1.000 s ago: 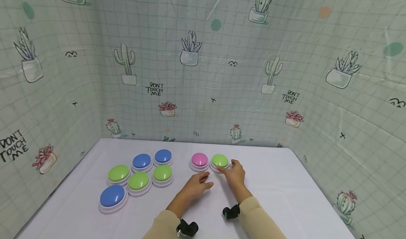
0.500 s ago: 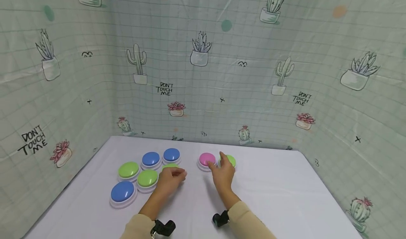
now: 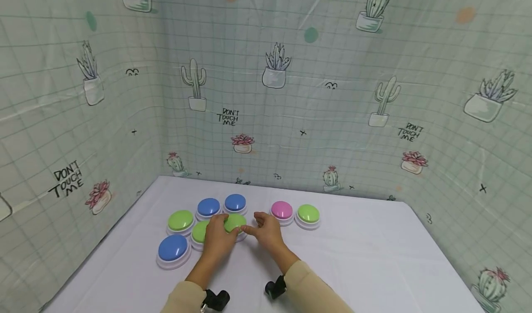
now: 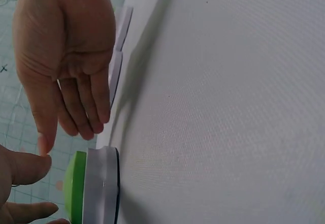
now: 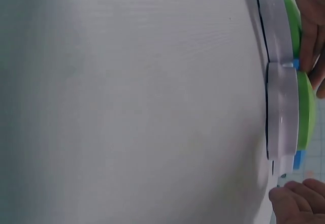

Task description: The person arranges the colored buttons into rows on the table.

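A green push button (image 3: pixel 235 221) with a white round base sits on the white table. My left hand (image 3: pixel 218 237) is at its left, fingers reaching over its edge and thumb near its front. In the left wrist view the thumb (image 4: pixel 28 168) and fingers stand apart beside the green dome (image 4: pixel 76 188). At the button's right is my right hand (image 3: pixel 268 232), its fingers relaxed and holding nothing. The thumb tips come close together in front of the button; whether they touch is unclear. My left hand partly hides a second green button (image 3: pixel 200 232).
Left of the hands stand a green button (image 3: pixel 180 220) and a blue button (image 3: pixel 172 247). Behind are two more blue buttons (image 3: pixel 208 207), (image 3: pixel 235 202). A pink button (image 3: pixel 282 210) and a green button (image 3: pixel 308 213) stand at right. Patterned cloth (image 3: pixel 266 156) hangs around the table (image 3: pixel 353 257).
Both hands have moved left, away from the pink and right-hand green buttons, to the green button in the left group. The head view has turned a little left.
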Motion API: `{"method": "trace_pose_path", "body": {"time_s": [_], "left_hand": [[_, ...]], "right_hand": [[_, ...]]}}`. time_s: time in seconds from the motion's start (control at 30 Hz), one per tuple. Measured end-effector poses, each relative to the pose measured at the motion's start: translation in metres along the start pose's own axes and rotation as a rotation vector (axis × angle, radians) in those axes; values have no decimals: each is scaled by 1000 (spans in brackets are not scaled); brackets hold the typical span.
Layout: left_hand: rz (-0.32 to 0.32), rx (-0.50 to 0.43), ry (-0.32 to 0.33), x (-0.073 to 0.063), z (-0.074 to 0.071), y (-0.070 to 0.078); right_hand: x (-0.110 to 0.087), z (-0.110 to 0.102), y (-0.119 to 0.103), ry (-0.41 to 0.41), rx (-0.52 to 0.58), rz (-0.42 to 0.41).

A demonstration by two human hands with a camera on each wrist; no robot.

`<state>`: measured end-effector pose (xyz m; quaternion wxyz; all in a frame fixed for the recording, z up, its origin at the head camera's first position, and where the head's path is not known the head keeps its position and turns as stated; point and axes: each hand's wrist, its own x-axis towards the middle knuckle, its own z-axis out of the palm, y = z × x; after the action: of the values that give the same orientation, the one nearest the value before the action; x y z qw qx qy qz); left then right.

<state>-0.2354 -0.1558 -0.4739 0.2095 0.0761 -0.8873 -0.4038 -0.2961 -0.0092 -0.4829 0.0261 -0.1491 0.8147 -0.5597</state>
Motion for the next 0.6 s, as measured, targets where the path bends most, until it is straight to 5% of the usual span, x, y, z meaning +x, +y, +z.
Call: {"method": "trace_pose_path", "body": {"time_s": [0.2, 0.6], "left_hand": [[4, 46, -100, 5, -2, 2], [46, 93, -104, 2, 6, -2]], "right_hand": [[1, 1, -3, -77, 23, 66], [1, -1, 1, -122, 27, 76]]}}
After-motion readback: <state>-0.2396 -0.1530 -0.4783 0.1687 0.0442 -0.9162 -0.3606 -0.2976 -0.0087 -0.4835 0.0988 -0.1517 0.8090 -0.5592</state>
